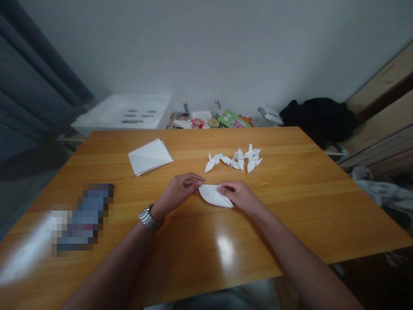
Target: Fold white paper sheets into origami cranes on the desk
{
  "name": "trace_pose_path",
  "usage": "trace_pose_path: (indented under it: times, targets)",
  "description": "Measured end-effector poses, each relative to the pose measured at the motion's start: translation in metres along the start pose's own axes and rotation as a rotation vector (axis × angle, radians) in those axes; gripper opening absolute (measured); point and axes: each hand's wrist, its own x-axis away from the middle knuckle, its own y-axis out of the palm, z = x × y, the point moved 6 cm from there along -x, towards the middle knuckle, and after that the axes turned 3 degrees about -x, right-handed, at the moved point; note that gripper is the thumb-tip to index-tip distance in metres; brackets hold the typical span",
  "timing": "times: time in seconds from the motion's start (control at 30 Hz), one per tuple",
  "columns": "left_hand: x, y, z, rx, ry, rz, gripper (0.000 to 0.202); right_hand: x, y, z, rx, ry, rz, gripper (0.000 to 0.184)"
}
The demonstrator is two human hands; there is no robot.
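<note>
A folded piece of white paper [213,195] is held between my two hands over the middle of the wooden table. My left hand [183,187], with a metal watch [149,218] on the wrist, pinches its left corner. On the other side, my right hand [238,194] grips the paper's right part, thumb on top and fingers partly hidden behind. Beyond my hands lie several small white origami cranes [239,159] in a loose cluster. To their left rests a stack of white paper sheets [150,157].
A pixelated dark object [87,215] lies on the table [309,206] at the left. A thin white scrap [263,184] is right of my hands. Past the far edge are a white plastic tray [129,110], a green package [234,119] and a black cloth bundle [319,118].
</note>
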Motion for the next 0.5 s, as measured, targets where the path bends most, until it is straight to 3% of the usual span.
trace_pose_path:
  times: [0.1, 0.23, 0.37, 0.5]
  targets:
    - [0.006, 0.009, 0.012, -0.177, 0.103, 0.042, 0.024, -0.001, -0.004, 0.0, 0.137, -0.044, 0.056, 0.035]
    - [0.013, 0.03, 0.025, -0.391, 0.176, 0.024, 0.024, 0.0, 0.002, -0.001, 0.18, -0.078, 0.005, 0.031]
    - [0.012, 0.034, 0.018, -0.371, 0.153, 0.054, 0.02, 0.0, 0.004, 0.003, 0.057, -0.001, 0.028, 0.031]
    - [0.006, 0.032, 0.003, -0.211, 0.086, 0.053, 0.021, 0.0, 0.0, 0.002, -0.024, 0.025, 0.106, 0.033]
